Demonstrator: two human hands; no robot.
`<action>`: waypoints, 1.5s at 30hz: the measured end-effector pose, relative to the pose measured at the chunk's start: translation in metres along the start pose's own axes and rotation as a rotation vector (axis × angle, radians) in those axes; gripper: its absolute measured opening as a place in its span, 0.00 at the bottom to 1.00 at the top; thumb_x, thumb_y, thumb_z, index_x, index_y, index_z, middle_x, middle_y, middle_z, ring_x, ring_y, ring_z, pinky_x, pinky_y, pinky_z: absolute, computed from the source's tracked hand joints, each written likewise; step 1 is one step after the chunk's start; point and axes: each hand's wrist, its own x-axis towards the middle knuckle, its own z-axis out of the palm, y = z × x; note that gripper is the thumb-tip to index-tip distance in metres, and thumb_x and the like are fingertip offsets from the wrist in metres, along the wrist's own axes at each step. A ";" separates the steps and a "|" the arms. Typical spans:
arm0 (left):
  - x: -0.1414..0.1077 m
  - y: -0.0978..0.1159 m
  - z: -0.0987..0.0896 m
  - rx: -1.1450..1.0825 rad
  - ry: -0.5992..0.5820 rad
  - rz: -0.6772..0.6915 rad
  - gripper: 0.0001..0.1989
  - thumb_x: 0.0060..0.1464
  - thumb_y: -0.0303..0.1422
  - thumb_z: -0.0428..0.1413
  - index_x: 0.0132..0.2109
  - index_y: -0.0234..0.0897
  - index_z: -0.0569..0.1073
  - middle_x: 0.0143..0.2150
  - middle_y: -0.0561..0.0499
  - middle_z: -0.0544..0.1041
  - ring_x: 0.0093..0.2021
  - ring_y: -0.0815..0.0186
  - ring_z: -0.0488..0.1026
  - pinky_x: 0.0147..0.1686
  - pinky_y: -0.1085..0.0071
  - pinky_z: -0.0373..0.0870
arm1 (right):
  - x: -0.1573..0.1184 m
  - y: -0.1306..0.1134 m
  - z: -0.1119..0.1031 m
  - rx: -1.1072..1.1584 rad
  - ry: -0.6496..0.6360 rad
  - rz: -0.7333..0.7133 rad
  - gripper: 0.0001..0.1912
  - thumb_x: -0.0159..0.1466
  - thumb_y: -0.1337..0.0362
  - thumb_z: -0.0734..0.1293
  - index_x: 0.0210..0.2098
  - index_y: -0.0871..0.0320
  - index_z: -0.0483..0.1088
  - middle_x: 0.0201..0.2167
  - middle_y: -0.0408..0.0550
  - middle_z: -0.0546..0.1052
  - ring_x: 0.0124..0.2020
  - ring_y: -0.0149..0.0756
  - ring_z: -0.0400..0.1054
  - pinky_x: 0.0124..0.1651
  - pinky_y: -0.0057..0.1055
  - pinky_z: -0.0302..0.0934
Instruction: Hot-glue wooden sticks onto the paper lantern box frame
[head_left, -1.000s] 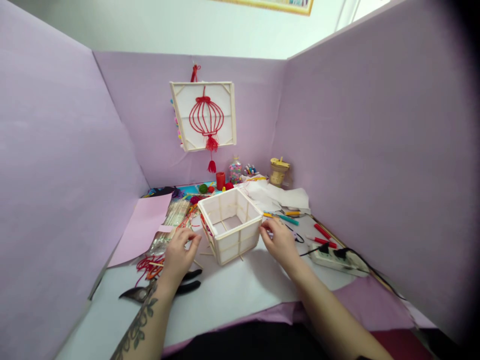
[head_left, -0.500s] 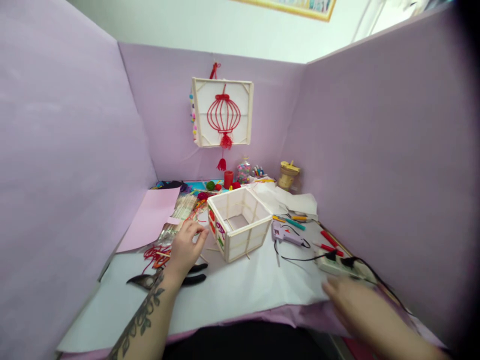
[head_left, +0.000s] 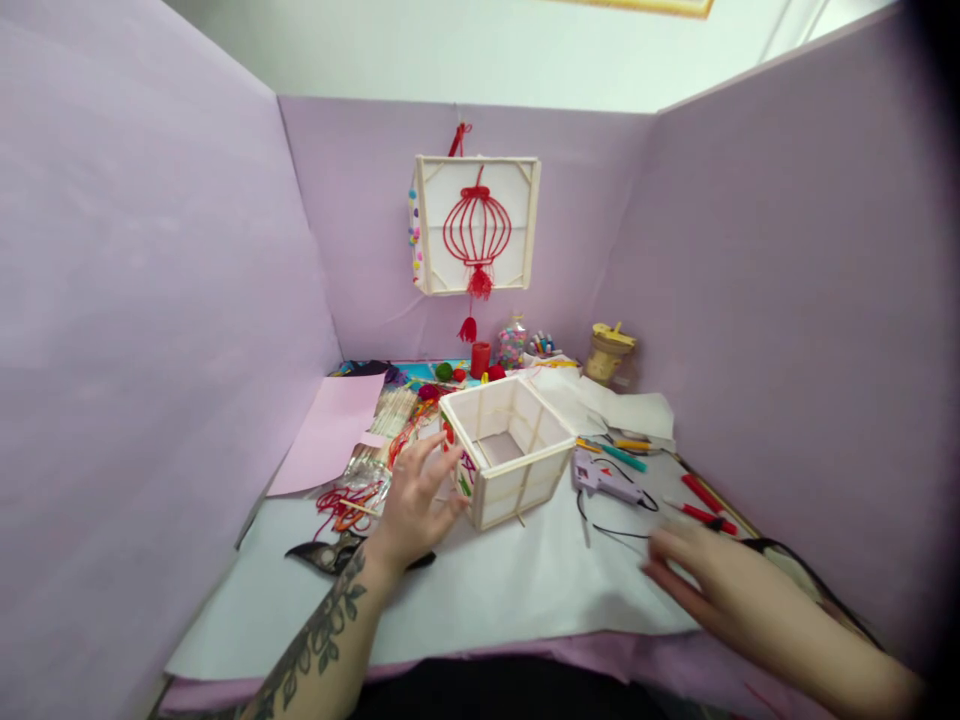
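Observation:
A box-shaped lantern frame (head_left: 525,485) of pale sticks with white panels stands on the white-covered table, its top uncovered. Coloured decoration marks its left side. My left hand (head_left: 420,495) is beside that side, fingers apart, holding nothing; whether a fingertip touches the panel I cannot tell. Partly under my left wrist lie pruning shears (head_left: 326,555) with black handles. My right hand (head_left: 697,565) hovers over the table's right front, slightly blurred, thumb and fingers a little apart, nothing visible in it. Nearest to it is a lilac glue gun (head_left: 609,483) with a black cord.
A finished lantern (head_left: 478,225) hangs at the back. Red yarn (head_left: 349,505), a pink sheet (head_left: 326,435) and bundled sticks (head_left: 394,412) lie left. Behind the box are a red cup (head_left: 481,360) and a pompom jar (head_left: 513,343). Red pens (head_left: 705,495) lie right. Lilac walls enclose three sides.
The view has shifted, so the scene sits further right. My left hand has spread its fingers and come closer to the box. My right hand has moved up over the table from its front right edge.

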 end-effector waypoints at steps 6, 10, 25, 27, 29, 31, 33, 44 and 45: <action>-0.003 0.014 0.012 0.073 -0.108 0.148 0.26 0.65 0.38 0.51 0.67 0.43 0.58 0.65 0.39 0.62 0.68 0.49 0.54 0.62 0.49 0.56 | 0.098 -0.008 0.037 0.221 0.228 0.118 0.22 0.69 0.55 0.58 0.58 0.57 0.67 0.59 0.60 0.70 0.60 0.48 0.65 0.60 0.50 0.63; -0.006 0.012 0.013 0.064 0.015 -0.006 0.30 0.67 0.40 0.48 0.71 0.37 0.50 0.67 0.35 0.59 0.69 0.50 0.54 0.64 0.49 0.56 | 0.094 -0.026 0.057 0.269 0.240 0.130 0.23 0.69 0.55 0.59 0.61 0.57 0.64 0.63 0.60 0.66 0.63 0.48 0.63 0.60 0.49 0.63; -0.007 0.002 0.012 -0.004 0.116 -0.363 0.27 0.68 0.38 0.45 0.71 0.42 0.52 0.70 0.41 0.59 0.70 0.56 0.54 0.67 0.55 0.55 | 0.044 -0.085 0.026 0.072 0.269 -0.130 0.23 0.66 0.62 0.64 0.60 0.55 0.64 0.58 0.59 0.67 0.58 0.48 0.65 0.53 0.43 0.70; -0.009 0.000 0.014 -0.034 0.098 -0.352 0.28 0.69 0.39 0.45 0.72 0.43 0.51 0.71 0.42 0.57 0.71 0.56 0.52 0.68 0.55 0.53 | 0.045 -0.093 0.031 0.085 0.280 -0.179 0.24 0.65 0.64 0.64 0.60 0.59 0.65 0.61 0.61 0.65 0.62 0.51 0.60 0.56 0.47 0.68; -0.010 -0.002 0.015 -0.053 0.084 -0.340 0.28 0.69 0.40 0.44 0.72 0.43 0.50 0.72 0.42 0.55 0.72 0.56 0.51 0.69 0.55 0.52 | 0.045 -0.102 0.038 0.093 0.286 -0.242 0.26 0.63 0.65 0.64 0.60 0.62 0.65 0.61 0.62 0.65 0.65 0.54 0.56 0.56 0.48 0.67; -0.010 -0.004 0.016 -0.056 0.068 -0.330 0.28 0.69 0.41 0.43 0.72 0.43 0.49 0.72 0.42 0.55 0.72 0.57 0.51 0.69 0.55 0.51 | 0.045 -0.111 0.046 0.088 0.287 -0.302 0.27 0.61 0.66 0.65 0.60 0.63 0.65 0.61 0.63 0.66 0.66 0.55 0.55 0.56 0.49 0.67; -0.011 -0.005 0.017 -0.050 0.040 -0.321 0.29 0.69 0.43 0.41 0.72 0.43 0.49 0.72 0.42 0.55 0.72 0.57 0.51 0.69 0.54 0.50 | 0.044 -0.119 0.051 0.087 0.291 -0.361 0.27 0.62 0.65 0.65 0.60 0.64 0.65 0.59 0.63 0.69 0.66 0.56 0.55 0.54 0.49 0.69; -0.007 -0.001 0.011 -0.106 -0.059 -0.199 0.32 0.67 0.52 0.32 0.71 0.43 0.54 0.70 0.42 0.60 0.73 0.49 0.45 0.68 0.43 0.46 | 0.077 -0.048 0.001 0.205 0.343 -0.120 0.22 0.70 0.63 0.60 0.62 0.53 0.64 0.59 0.54 0.72 0.63 0.45 0.63 0.62 0.48 0.61; -0.007 -0.001 0.011 -0.119 -0.083 -0.194 0.33 0.67 0.52 0.31 0.71 0.43 0.54 0.69 0.42 0.61 0.73 0.49 0.45 0.68 0.42 0.46 | 0.082 -0.039 0.004 0.199 0.304 -0.103 0.22 0.70 0.60 0.59 0.62 0.54 0.65 0.60 0.54 0.72 0.62 0.46 0.64 0.62 0.49 0.61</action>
